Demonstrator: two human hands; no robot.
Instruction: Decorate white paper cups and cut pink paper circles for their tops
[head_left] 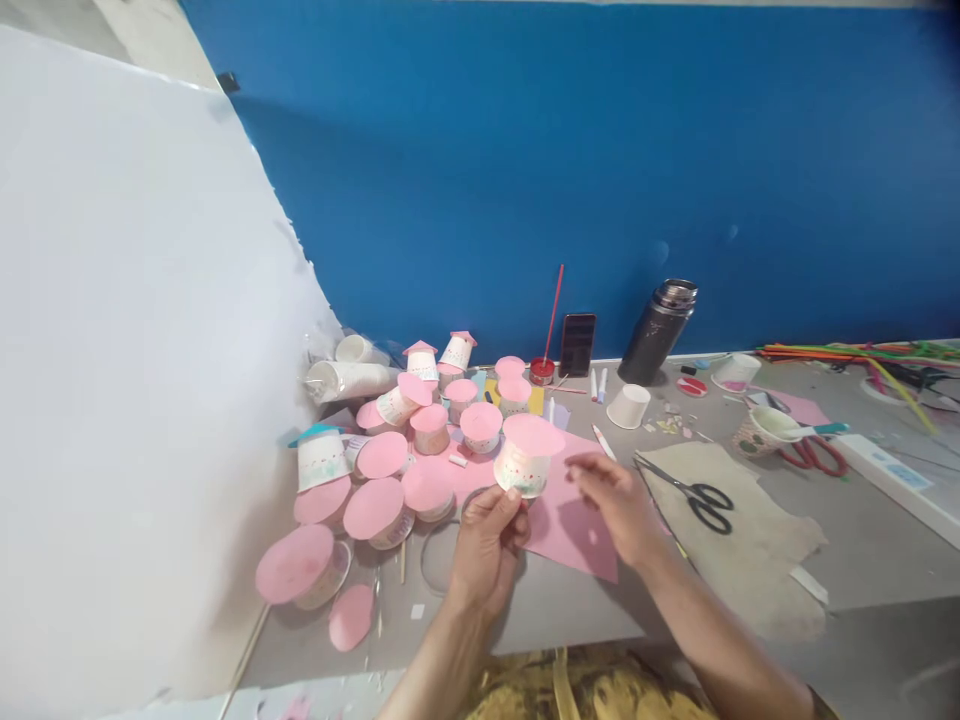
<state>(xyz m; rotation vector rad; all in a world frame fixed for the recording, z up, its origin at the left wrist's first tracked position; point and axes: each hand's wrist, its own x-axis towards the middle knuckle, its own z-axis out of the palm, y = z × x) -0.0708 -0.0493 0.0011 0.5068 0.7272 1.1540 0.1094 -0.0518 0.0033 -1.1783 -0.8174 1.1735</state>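
Observation:
My left hand [491, 545] grips a white paper cup [523, 470] by its lower edge, thumb in front. The cup has small printed marks, and a round pink paper disc [533, 434] covers its top. To the right of the cup is my right hand [616, 500], fingers apart and bent, touching nothing that I can see. Beneath both hands lies a pink paper sheet [574, 540]. Left of them stands a crowd of similar cups with pink discs [375, 508], some pointed like roofs. One cup wears a blue top [315, 434].
Black-handled scissors [701, 492] rest on beige paper [757, 560] at the right. Beyond are a plain white cup [628, 407], a dark flask [658, 335], a phone [578, 345], markers [603, 440], red-handled scissors [814, 457] and a power strip [904, 485]. A blue panel [600, 170] rises behind.

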